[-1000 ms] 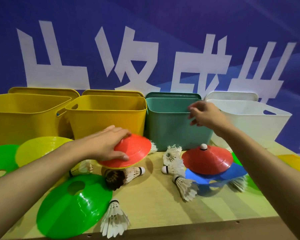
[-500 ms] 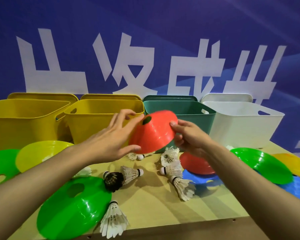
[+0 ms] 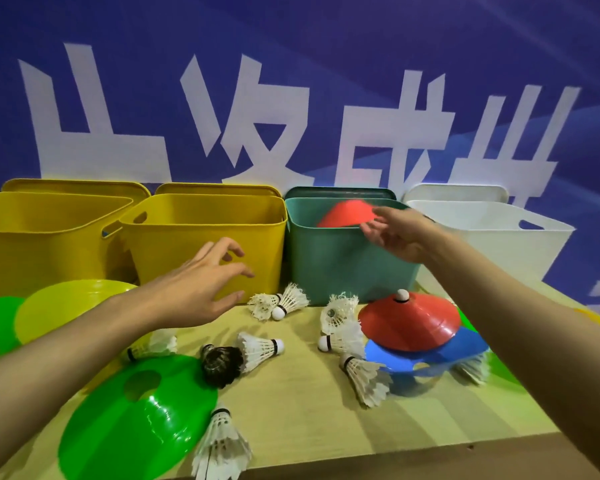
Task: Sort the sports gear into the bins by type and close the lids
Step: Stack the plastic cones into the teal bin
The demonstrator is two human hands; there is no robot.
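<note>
Sports gear lay spread on the wooden table (image 3: pixel 291 410) in the head view, the only view we had. Our right hand (image 3: pixel 400 233) reached over the front rim of the teal bin (image 3: pixel 347 261), fingers relaxed and spread, gripping nothing. Just beyond its fingertips a red-orange cone (image 3: pixel 343 214) sat inside that bin, tilted; we could not tell whether the fingertips touched it. Our left hand (image 3: pixel 201 289) hovered lower, in front of the second yellow bin (image 3: pixel 201 244), fingers loosely curled and apart, holding nothing.

Below the left hand lay a black shuttlecock (image 3: pixel 220 365) touching a white shuttlecock (image 3: pixel 260 346). Nearer us, under the left forearm, lay a green cone (image 3: pixel 136 420). Left of that arm sat a yellow-green cone (image 3: pixel 66 306). Below the right forearm a red cone (image 3: pixel 409 320) rested on a blue cone (image 3: pixel 426 355), with white shuttlecocks around them. All four bins stood with lids off; a white bin (image 3: pixel 492 244) stood right of the right hand.
</note>
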